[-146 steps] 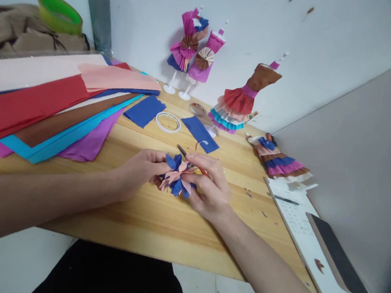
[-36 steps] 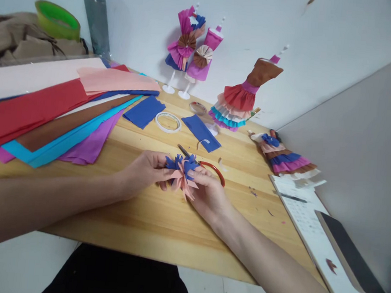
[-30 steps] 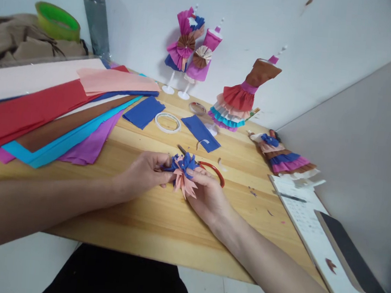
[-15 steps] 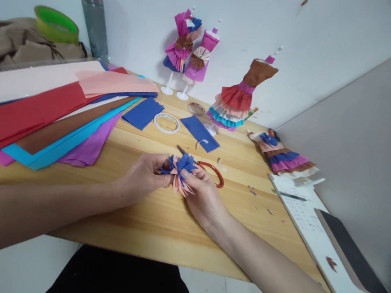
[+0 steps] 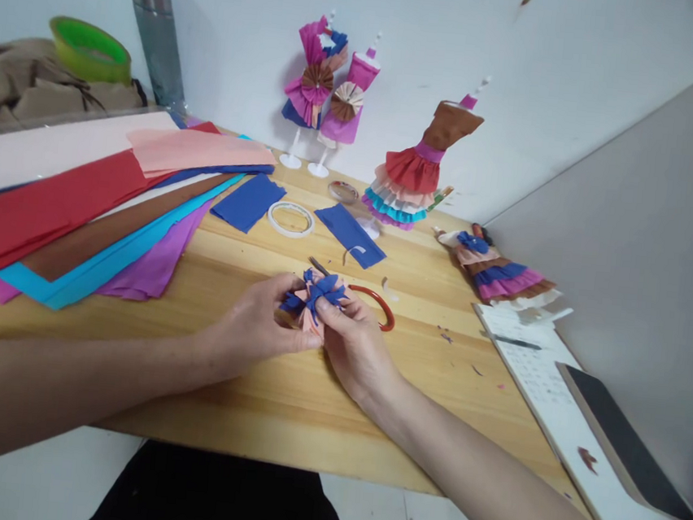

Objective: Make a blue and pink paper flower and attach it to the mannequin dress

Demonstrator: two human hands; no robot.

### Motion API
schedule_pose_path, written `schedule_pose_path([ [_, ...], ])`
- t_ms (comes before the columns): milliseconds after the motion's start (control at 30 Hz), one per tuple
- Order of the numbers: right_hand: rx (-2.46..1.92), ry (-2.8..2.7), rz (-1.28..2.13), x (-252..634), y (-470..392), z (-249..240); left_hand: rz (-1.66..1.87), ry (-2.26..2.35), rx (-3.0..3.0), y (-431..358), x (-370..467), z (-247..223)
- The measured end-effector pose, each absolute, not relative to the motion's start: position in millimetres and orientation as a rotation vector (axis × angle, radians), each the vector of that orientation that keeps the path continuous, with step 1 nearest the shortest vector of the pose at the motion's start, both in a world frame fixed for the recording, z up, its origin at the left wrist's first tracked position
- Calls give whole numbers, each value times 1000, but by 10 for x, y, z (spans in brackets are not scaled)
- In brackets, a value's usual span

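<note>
Here, the paper flower (image 5: 314,291), cut from blue and pink crepe, sits just above the wooden table (image 5: 261,383), near its middle, between my two hands. My left hand (image 5: 254,326) pinches its left side: thumb and fingers are closed on the blue petals. My right hand (image 5: 354,346) grips it from the right and below, fingertips pressed together on the centre of the petals. Both grips are firm; neither hand is free.

Step in hand, as I judge it: shaping the flower by gathering its centre and spreading the fringed petals. The next move calls for one hand to keep the centre clamped while the other works single petals outward, gently, since crepe tears easily.

Just behind the flower lie scissors (image 5: 372,305) with red handles, touching the table. Farther back are a roll of tape (image 5: 291,219) and two blue paper pieces (image 5: 247,201). Stacked coloured sheets (image 5: 82,210) lie to the left. Small dress forms in paper dresses (image 5: 413,168) stand along the wall.
</note>
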State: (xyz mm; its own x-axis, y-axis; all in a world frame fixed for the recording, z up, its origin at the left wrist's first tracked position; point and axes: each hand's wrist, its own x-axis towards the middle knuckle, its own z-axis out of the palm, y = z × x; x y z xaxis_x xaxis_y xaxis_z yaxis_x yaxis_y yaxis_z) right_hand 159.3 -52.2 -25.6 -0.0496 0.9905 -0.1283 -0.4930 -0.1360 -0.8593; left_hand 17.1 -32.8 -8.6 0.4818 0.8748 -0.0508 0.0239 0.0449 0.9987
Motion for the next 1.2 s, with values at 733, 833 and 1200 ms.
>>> schedule_pose_path([
  [733, -901, -841, 1566, 1620, -502, -243, 802, 912, 1482, -323, 151, -65],
  [833, -906, -853, 1587, 1623, -513, -234, 833, 862, 1406, -299, 173, -94],
  [1200, -1091, -1218, 673, 1827, -423, -215, 804, 663, 1155, -235, 94, -110],
])
